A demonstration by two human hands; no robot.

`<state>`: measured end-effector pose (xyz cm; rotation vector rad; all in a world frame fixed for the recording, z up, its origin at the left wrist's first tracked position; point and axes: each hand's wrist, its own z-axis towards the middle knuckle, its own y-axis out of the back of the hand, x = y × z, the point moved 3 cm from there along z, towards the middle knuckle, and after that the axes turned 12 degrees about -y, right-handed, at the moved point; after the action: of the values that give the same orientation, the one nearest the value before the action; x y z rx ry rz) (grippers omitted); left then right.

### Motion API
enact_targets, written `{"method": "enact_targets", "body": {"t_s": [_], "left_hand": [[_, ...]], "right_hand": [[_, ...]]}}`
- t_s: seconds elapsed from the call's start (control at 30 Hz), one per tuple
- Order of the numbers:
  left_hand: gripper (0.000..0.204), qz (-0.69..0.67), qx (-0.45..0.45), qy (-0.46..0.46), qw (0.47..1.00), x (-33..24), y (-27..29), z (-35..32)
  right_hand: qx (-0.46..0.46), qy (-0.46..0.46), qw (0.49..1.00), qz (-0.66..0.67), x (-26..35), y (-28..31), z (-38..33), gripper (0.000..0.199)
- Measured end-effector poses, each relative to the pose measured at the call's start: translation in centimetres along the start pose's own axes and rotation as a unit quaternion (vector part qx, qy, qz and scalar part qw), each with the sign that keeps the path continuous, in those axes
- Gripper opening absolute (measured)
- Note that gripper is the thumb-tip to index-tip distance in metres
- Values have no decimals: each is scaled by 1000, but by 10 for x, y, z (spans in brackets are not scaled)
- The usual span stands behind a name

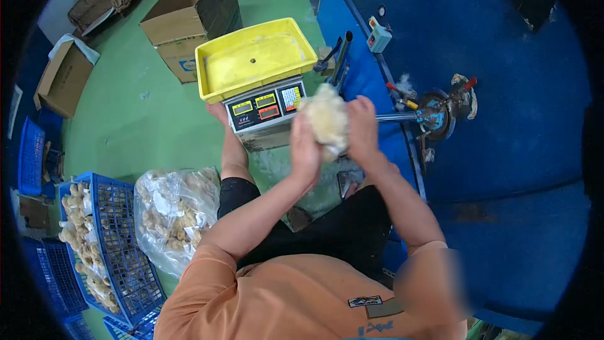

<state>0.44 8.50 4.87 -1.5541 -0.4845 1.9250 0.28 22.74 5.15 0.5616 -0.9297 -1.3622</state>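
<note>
Between my two hands is a cream, fluffy plush toy, smeared by motion, with a small white patch at its lower end. My left hand grips its left side, and my right hand closes on its right side. The toy is held up just in front of a digital scale with a keypad and small displays. On top of the scale rests a shallow yellow tray with a dark spot in its middle.
Left of my legs, a clear plastic bag holds more plush toys, beside a filled blue crate. Cardboard boxes stand farther off on the green floor. At right, a blue machine wall carries a metal shaft and a switch box.
</note>
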Motion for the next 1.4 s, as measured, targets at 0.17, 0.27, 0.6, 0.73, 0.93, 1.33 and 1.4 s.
{"method": "enact_targets", "body": {"t_s": [0.17, 0.27, 0.6, 0.73, 0.93, 1.33, 1.4], "left_hand": [[50, -55, 22, 101, 993, -12, 4, 1], [51, -48, -8, 80, 996, -3, -15, -16], [54, -145, 4, 125, 982, -7, -4, -9], [55, -198, 15, 146, 969, -6, -3, 2], [67, 8, 99, 63, 993, 3, 62, 12], [66, 167, 147, 62, 973, 18, 38, 15], [64, 183, 150, 33, 971, 18, 39, 13]], "right_hand": [[51, -5, 999, 18, 6, 12, 1, 23], [67, 16, 997, 24, -1, 30, 3, 23], [47, 55, 997, -10, 6, 31, 5, 21], [106, 38, 994, -7, 14, 41, 19, 20], [124, 59, 990, -26, 36, 27, 20, 27], [124, 57, 991, 14, 40, 24, 16, 40], [89, 68, 993, 28, 43, 24, 9, 40]]}}
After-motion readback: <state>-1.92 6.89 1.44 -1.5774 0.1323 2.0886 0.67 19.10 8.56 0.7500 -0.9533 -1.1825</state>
